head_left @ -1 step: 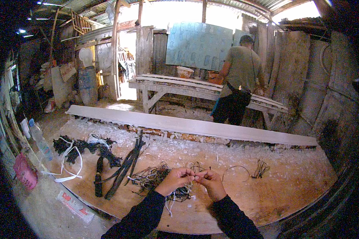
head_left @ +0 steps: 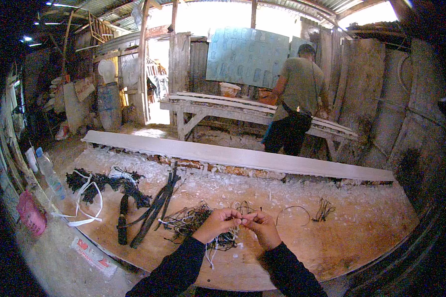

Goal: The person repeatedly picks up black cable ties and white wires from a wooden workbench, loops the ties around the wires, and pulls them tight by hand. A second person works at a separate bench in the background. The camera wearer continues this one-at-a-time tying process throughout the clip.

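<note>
My left hand point(head_left: 217, 225) and my right hand point(head_left: 262, 229) meet fingertip to fingertip over the wooden table. Both pinch what looks like a thin cord; the fingers hide most of it. Beneath and beside my left hand lies a tangled heap of dark and pale cords point(head_left: 186, 220). A white string point(head_left: 211, 258) hangs or lies below my left wrist. Right of my right hand, a thin curved cord point(head_left: 293, 206) and a small bundle of dark cords point(head_left: 324, 210) rest on the wood.
Dark strips point(head_left: 156, 213), a short dark roll point(head_left: 123, 220), black fibre bunches point(head_left: 101, 185) and white straps point(head_left: 86, 198) lie to the left. A long white board point(head_left: 238, 154) crosses the table's far side. Beyond, a person point(head_left: 302, 84) stands at a bench point(head_left: 208, 106). A plastic bottle point(head_left: 49, 173) stands left.
</note>
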Demonstrator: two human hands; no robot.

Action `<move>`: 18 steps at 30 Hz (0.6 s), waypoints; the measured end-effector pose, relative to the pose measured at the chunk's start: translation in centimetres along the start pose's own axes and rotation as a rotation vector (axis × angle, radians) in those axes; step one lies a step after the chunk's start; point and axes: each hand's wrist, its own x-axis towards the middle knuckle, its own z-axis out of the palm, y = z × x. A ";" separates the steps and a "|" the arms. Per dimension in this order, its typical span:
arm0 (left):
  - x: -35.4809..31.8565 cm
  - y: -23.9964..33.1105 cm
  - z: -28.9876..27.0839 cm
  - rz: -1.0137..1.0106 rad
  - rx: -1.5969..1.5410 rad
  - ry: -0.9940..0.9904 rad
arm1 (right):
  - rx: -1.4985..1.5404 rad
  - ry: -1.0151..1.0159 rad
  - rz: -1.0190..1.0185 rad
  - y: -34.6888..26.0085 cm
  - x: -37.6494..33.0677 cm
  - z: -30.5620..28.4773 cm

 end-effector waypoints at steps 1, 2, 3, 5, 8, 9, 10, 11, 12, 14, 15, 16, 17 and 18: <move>0.0 -0.2 0.0 0.006 -0.017 -0.010 | 0.009 -0.009 0.010 -0.1 -0.1 0.0; 0.1 -0.5 0.0 -0.005 -0.004 -0.013 | 0.007 -0.002 0.030 -0.3 -0.2 0.1; 0.2 -0.6 -0.1 0.005 -0.065 -0.073 | 0.097 -0.032 0.064 -0.6 -0.3 0.1; 0.3 -0.8 -0.2 -0.037 -0.102 -0.166 | 0.257 -0.063 0.150 -1.2 -0.6 0.1; 0.5 -0.6 -0.3 0.006 -0.243 -0.355 | 0.275 -0.162 0.168 -2.1 -0.4 -0.2; 0.5 -0.6 -0.2 0.001 -0.271 -0.378 | 0.269 -0.187 0.169 -2.3 -0.4 -0.3; 0.5 -0.5 -0.2 -0.015 -0.295 -0.401 | 0.263 -0.212 0.167 -2.5 -0.5 -0.4; 0.5 -0.5 -0.1 -0.042 -0.318 -0.430 | 0.257 -0.237 0.166 -2.6 -0.5 -0.4; 0.5 -0.5 -0.1 -0.020 -0.306 -0.446 | 0.262 -0.251 0.169 -2.6 -0.5 -0.4; 0.5 -0.4 -0.1 0.002 -0.277 -0.490 | 0.270 -0.293 0.175 -2.6 -0.5 -0.4; 0.5 -0.4 -0.1 -0.001 -0.311 -0.511 | 0.273 -0.290 0.174 -2.6 -0.6 -0.4; 0.4 -0.3 0.0 -0.004 -0.345 -0.531 | 0.276 -0.296 0.174 -2.6 -0.6 -0.4; 0.3 -0.3 0.0 -0.020 -0.381 -0.555 | 0.275 -0.308 0.182 -2.5 -0.6 -0.4; 0.1 -0.3 0.1 -0.011 -0.369 -0.544 | 0.291 -0.314 0.186 -2.5 -0.7 -0.6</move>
